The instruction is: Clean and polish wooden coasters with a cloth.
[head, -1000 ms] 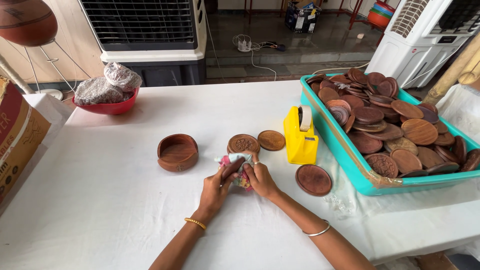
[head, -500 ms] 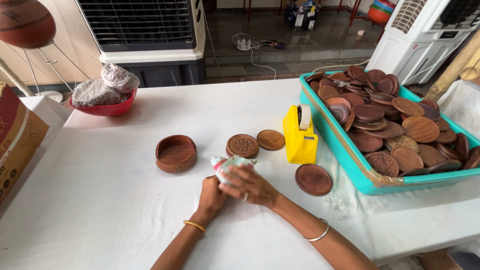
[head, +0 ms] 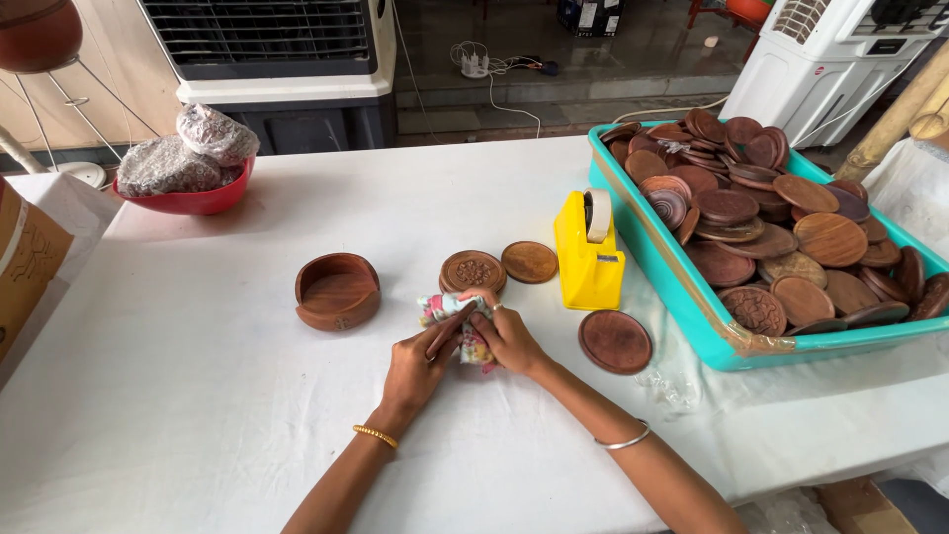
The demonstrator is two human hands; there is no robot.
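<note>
A: What do the two hands have between them?

B: The left hand (head: pixel 420 361) and the right hand (head: pixel 506 336) both close their fingers on a small patterned cloth (head: pixel 457 318), with a thin wooden disc (head: pixel 450 329) held edge-on between them. They meet near the middle of the white table (head: pixel 198 396).

A: What lies around them?

B: At ten o'clock from the hands sits a round wooden holder (head: pixel 337 290), open at the top. At twelve o'clock, just beyond the cloth, lies a carved coaster (head: pixel 473 271), and a plain coaster (head: pixel 530 262) touches its right edge. At one o'clock stands a yellow tape dispenser (head: pixel 588 252). At three o'clock a dark coaster (head: pixel 615 341) lies flat beside the teal tray (head: pixel 682 287).

A: And the tray?

B: It is heaped with wooden discs (head: pixel 781 227), some carved, some plain, and fills the table's right side. Far off at ten o'clock, a red bowl (head: pixel 198 201) holds wrapped bundles (head: pixel 188 153).
</note>
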